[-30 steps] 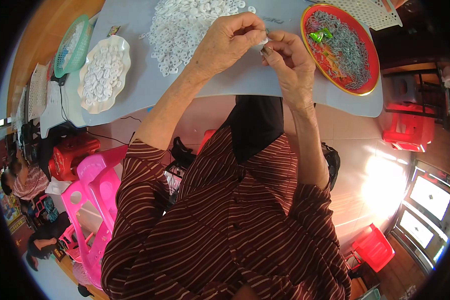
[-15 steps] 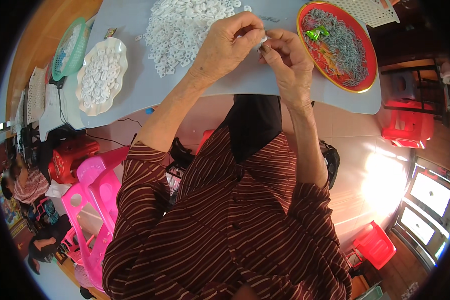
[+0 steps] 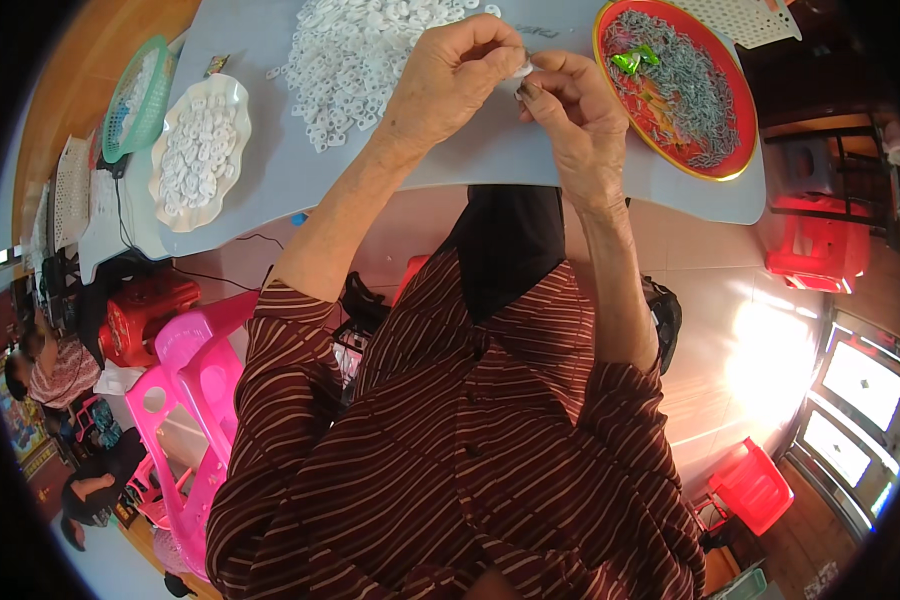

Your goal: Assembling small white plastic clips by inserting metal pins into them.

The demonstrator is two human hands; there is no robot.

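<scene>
Above the near part of the grey table (image 3: 300, 195), my two hands meet. My left hand (image 3: 455, 85) pinches a small white plastic piece (image 3: 523, 70) between thumb and forefinger. Close against it, my right hand (image 3: 580, 125) has thumb and fingers curled together; whatever sits in that pinch is too small to make out. Behind my left hand spreads a heap of small white plastic pieces with holes (image 3: 340, 75). Beside my right hand, a round red tray (image 3: 667, 155) with a gold rim holds many thin grey metal pins or screws (image 3: 705, 90) and a green wrapper (image 3: 635, 60).
A scalloped white dish (image 3: 238, 100) of white pieces stands on the left, near a green mesh basket (image 3: 155, 115). A white perforated basket (image 3: 745, 22) lies at the far right. Below are a pink plastic chair (image 3: 195, 365) and red stools (image 3: 820, 245). Other people sit at far left.
My left fingertips have shifted slightly on the white piece, which shows a little more between my hands. The right hand stays almost in place.
</scene>
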